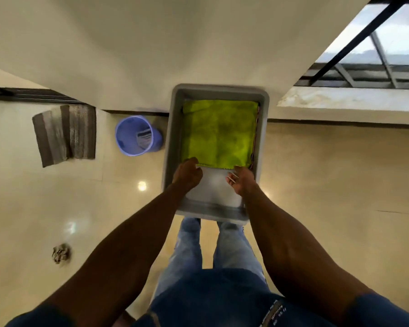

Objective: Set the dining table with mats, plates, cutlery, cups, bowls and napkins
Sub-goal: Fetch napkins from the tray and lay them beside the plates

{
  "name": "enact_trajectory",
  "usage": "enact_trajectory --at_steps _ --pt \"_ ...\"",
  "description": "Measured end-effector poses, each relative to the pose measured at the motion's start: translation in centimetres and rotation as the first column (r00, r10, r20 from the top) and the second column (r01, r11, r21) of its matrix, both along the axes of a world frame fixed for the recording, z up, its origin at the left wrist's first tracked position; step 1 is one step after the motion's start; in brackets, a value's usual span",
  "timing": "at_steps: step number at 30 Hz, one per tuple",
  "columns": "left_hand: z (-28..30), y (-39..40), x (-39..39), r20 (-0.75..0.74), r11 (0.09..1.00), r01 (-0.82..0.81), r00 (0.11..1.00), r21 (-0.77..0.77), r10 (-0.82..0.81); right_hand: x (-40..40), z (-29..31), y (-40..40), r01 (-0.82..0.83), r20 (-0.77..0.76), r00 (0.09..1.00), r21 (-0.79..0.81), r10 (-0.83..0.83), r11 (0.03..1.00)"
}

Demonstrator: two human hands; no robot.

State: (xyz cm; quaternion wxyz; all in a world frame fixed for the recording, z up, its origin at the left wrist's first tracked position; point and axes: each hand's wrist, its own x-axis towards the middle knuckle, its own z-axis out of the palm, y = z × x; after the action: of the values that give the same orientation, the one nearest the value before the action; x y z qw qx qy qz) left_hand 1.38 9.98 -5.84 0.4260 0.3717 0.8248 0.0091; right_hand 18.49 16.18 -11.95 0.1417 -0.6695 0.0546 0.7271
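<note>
- The step in hand looked like fetching the mats or napkins: a grey tray (216, 92) stood on the floor in front of the person's legs, with a folded lime-green cloth (219, 133) lying in its far part.
- The left hand (187, 173) reached to the cloth's near left corner, its grip narrow, fingers curled at the edge; whether it already pinched the cloth could not be told.
- The right hand (242, 181) hovered at the near right corner, grip loose, holding nothing visible.
- Thin edges of other cloths showed along the green one's right side.
- The next move probably called for pinching both near corners and lifting the top cloth clear without dragging those beneath.
- A blue waste bin (137, 135) stood left of the tray.
</note>
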Motion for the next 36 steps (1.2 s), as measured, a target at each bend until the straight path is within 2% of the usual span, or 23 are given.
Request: enact_trajectory --at_steps 2,6,10,12,13,15,17,19,20,21,22,23,25,27,29,30,31,33,34,36 --pt "-1.1 0.4 -0.4 0.001 1.000 -0.025 1.000 -0.013 0.025 -1.2 -1.4 0.6 0.125 0.002 0.992 -0.057 -0.126 0.990" --pt "-2.2 0.1 -1.2 -0.021 0.995 -0.099 0.995 -0.011 0.099 -3.0 -3.2 2.0 0.265 0.044 0.964 -0.148 -0.261 0.953" --pt "-2.6 -0.3 -1.6 -0.018 0.994 -0.093 0.996 -0.066 0.092 -4.3 -3.7 2.6 0.296 0.099 0.954 -0.136 -0.284 0.946" --pt "-2.8 -0.4 -1.6 -0.016 0.993 -0.096 0.995 -0.061 0.096 -4.5 -3.2 2.6 0.216 0.160 0.966 -0.074 -0.203 0.973" --pt "-2.9 -0.4 -1.6 -0.013 0.993 -0.099 0.995 -0.057 0.098 -4.1 -3.2 2.3 0.092 0.203 0.975 -0.025 -0.085 0.995" --pt "-3.0 -0.5 -1.7 0.001 0.994 -0.100 0.995 -0.052 0.100 -3.4 -2.6 1.5 -0.114 0.185 0.978 0.123 0.090 0.986" --pt "-3.0 -0.7 -1.9 0.017 0.995 -0.091 0.996 -0.040 0.092 -3.9 -2.0 0.8 -0.269 0.148 0.958 0.162 0.246 0.949" --pt "-2.6 -0.8 -2.0 0.028 0.997 -0.076 0.997 -0.017 0.077 -4.3 -1.0 0.9 -0.137 0.207 0.972 0.100 0.114 0.985" --pt "-2.2 -0.9 -2.2 0.031 0.997 -0.071 0.997 0.000 0.071 -4.6 0.0 1.3 0.056 0.189 0.979 0.131 -0.080 0.990" --pt "-1.8 -1.0 -2.3 0.033 0.998 -0.065 0.997 0.008 0.064 -4.6 1.2 1.4 0.162 0.181 0.965 0.168 -0.192 0.972" --pt "-1.4 -1.2 -2.5 0.034 0.998 -0.056 0.998 0.020 0.056 -4.9 1.8 1.8 0.339 0.140 0.924 0.130 -0.355 0.932" --pt "-0.9 -1.3 -2.7 0.035 0.998 -0.046 0.998 0.037 0.045 -5.1 2.4 1.9 0.389 0.122 0.907 0.124 -0.403 0.913" --pt "0.1 -1.6 -3.1 0.043 0.997 -0.036 0.999 0.075 0.033 -5.0 3.7 2.1 0.371 0.110 0.909 0.226 -0.402 0.901" --pt "1.8 -2.0 -3.6 0.062 0.989 -0.026 0.998 0.143 0.018 -4.8 7.3 2.3 0.282 0.110 0.936 0.340 -0.336 0.897" --pt "3.6 -2.0 -4.2 0.069 0.984 -0.012 0.998 0.180 -0.001 -4.5 10.3 2.9 0.072 0.191 0.965 0.471 -0.182 0.879" --pt "4.5 -2.1 -4.6 0.074 0.977 -0.010 0.997 0.212 -0.006 -4.6 12.3 2.8 -0.142 0.289 0.957 0.544 -0.026 0.827" --pt "5.4 -2.1 -5.1 0.082 0.964 -0.013 0.997 0.264 -0.009 -4.8 14.0 2.4 -0.370 0.384 0.911 0.595 0.152 0.713" --pt "7.6 -1.9 -5.9 0.131 0.914 -0.059 0.991 0.401 0.006 -5.3 17.4 1.4 -0.717 0.583 0.697 0.578 0.417 0.390" --pt "9.5 -1.6 -6.0 0.155 0.887 -0.072 0.988 0.456 0.001 -5.4 18.6 1.1 -0.811 0.659 0.580 0.520 0.479 0.267" --pt "12.9 -1.4 -6.5 0.205 0.842 -0.025 0.974 0.538 -0.101 -6.1 20.9 0.3 -0.918 0.804 0.374 0.392 0.461 0.061"
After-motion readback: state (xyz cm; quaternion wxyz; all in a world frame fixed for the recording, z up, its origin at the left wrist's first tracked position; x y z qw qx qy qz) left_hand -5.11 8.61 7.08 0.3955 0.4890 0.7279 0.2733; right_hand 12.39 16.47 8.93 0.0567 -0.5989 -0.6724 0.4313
